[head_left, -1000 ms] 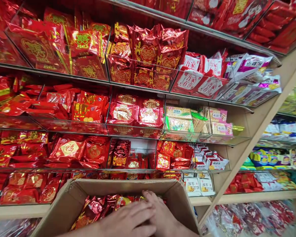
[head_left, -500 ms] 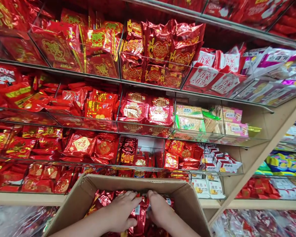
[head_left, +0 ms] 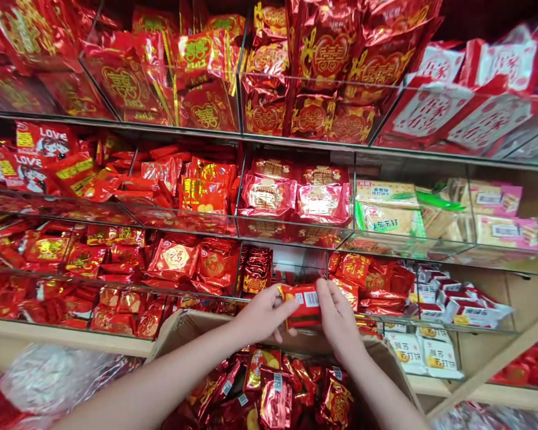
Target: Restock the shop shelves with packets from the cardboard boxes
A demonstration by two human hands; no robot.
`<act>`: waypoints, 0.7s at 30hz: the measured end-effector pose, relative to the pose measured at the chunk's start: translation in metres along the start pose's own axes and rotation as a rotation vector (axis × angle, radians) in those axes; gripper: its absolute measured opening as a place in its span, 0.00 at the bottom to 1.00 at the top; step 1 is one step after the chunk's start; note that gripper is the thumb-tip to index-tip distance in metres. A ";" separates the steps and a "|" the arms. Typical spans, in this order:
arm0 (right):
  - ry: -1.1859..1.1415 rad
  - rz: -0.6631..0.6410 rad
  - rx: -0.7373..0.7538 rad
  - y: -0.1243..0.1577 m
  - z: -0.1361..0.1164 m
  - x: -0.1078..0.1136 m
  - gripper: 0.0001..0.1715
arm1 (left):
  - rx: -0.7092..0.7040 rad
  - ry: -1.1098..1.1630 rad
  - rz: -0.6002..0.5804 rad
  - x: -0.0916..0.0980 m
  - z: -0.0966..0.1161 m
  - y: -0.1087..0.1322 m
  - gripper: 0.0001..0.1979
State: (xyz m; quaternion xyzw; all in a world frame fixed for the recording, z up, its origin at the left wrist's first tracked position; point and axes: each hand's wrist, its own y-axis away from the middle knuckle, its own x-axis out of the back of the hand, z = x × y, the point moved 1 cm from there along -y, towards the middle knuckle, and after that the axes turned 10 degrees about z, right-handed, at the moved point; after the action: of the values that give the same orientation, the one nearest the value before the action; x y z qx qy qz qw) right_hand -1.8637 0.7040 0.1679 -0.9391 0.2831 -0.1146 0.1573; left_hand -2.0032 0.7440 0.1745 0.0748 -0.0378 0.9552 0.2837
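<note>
My left hand (head_left: 262, 313) and my right hand (head_left: 338, 316) together grip a stack of red snack packets (head_left: 301, 306), one hand at each end. They hold it above the far rim of an open cardboard box (head_left: 182, 327), level with the front of a half-filled glass shelf compartment (head_left: 287, 266). The box below my arms holds several shiny red and gold packets (head_left: 278, 388).
Tilted glass shelves divided into compartments hold red wrapped sweets (head_left: 179, 263), green and pink cracker packs (head_left: 388, 218) and white boxes (head_left: 434, 352). A wooden shelf frame (head_left: 484, 367) slants at the right. A crinkled clear plastic bag (head_left: 54, 373) lies at lower left.
Both hands were down inside the box gathering packets. They have risen out of it holding a stack of red packets up to the shelf, and my view has moved closer.
</note>
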 end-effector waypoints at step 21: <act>-0.333 -0.057 -0.194 -0.007 0.023 -0.003 0.24 | -0.094 0.101 0.064 0.011 -0.012 -0.006 0.22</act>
State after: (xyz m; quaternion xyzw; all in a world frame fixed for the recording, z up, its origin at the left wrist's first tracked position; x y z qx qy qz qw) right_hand -1.8556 0.7168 0.1488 -0.9635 0.2360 0.0656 0.1076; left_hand -2.0107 0.7565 0.1647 0.0119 -0.0707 0.9635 0.2579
